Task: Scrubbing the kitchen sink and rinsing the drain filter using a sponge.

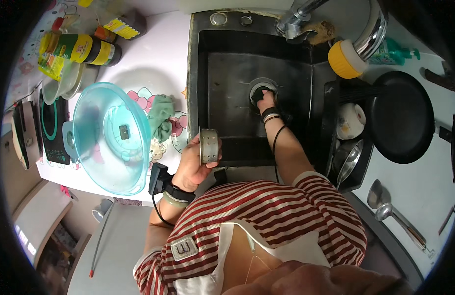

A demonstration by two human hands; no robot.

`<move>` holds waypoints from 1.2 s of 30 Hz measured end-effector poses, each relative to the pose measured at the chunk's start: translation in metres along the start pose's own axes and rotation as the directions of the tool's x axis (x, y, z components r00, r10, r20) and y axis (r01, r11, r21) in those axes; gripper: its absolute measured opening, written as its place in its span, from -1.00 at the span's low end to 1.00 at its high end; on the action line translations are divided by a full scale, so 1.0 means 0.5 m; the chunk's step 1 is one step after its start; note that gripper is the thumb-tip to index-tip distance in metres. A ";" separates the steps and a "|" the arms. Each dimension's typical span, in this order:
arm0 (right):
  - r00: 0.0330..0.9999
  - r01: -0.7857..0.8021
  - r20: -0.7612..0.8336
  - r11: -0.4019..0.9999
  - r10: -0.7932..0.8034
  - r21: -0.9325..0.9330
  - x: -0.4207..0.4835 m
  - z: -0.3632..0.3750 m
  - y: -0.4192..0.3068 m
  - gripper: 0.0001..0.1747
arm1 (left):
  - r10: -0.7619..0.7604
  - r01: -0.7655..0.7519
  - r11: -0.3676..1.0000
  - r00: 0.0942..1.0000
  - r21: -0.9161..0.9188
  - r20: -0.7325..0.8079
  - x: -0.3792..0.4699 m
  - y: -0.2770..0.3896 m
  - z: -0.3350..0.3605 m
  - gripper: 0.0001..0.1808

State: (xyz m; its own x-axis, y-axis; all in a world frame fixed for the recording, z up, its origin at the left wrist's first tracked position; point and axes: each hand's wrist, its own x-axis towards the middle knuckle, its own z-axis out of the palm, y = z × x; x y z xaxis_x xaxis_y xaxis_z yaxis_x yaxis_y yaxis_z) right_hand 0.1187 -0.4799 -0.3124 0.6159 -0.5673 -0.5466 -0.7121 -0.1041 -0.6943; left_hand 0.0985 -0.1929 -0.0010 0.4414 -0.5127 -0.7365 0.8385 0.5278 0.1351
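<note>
In my left hand (pixel 198 156), at the sink's near left corner, is a perforated metal sink strainer basket (pixel 209 145) held on its side. My right hand (pixel 266 101) reaches down to the drain opening (pixel 263 84) in the floor of the black sink (pixel 227 88). Its fingers are at a black round piece (pixel 257 94) in the drain; whether they grip it is not plain. Both wrists carry dark straps with cables.
A translucent blue basin (pixel 139 110) and a green cloth (pixel 162 118) lie left of the sink. The faucet (pixel 292 22) stands at the far right corner. A rack at the right holds a bowl (pixel 351 121), beside a black frying pan (pixel 401 116). Bottles (pixel 81 48) stand far left.
</note>
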 end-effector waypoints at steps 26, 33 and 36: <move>0.664 0.663 0.307 0.348 -0.681 -0.663 0.003 0.023 -0.121 -0.58 | -0.036 0.036 0.999 0.999 -0.003 -0.017 0.008 0.001 0.026 -0.81; 0.330 0.928 0.774 0.033 -0.540 -0.372 -0.094 -0.024 -0.015 -0.40 | 0.005 -0.005 0.999 1.000 -0.032 0.015 -0.008 0.007 -0.006 -0.81; 0.660 0.736 0.712 0.015 -0.238 -0.677 -0.136 -0.093 -0.057 -0.51 | 0.021 -0.021 1.000 1.000 -0.021 0.006 -0.011 0.008 -0.014 -0.81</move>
State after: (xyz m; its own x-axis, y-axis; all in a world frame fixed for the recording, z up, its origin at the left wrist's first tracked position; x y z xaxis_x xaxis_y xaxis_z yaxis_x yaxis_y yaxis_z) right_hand 0.0813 -0.4764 -0.2334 0.8160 0.2319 -0.5294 0.2141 -0.9721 -0.0958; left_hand 0.0971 -0.1833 -0.0011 0.4611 -0.5051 -0.7296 0.8220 0.5529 0.1367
